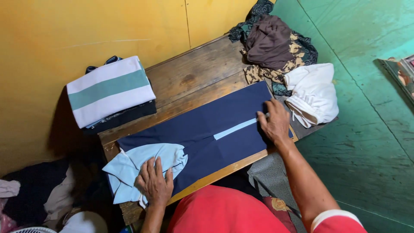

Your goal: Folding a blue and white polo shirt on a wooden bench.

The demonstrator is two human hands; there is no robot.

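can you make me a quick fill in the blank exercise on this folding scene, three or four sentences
1. The left hand presses on the light blue ____ of the navy blue shirt.
2. The right hand rests at the end of the shirt nearest the crumpled ____ garment.
3. The folded white and green striped cloth lies atop a dark stack beside the ____ wall.
4. The shirt is spread flat on a ____ table.

Missing words: collar; white; yellow; wooden
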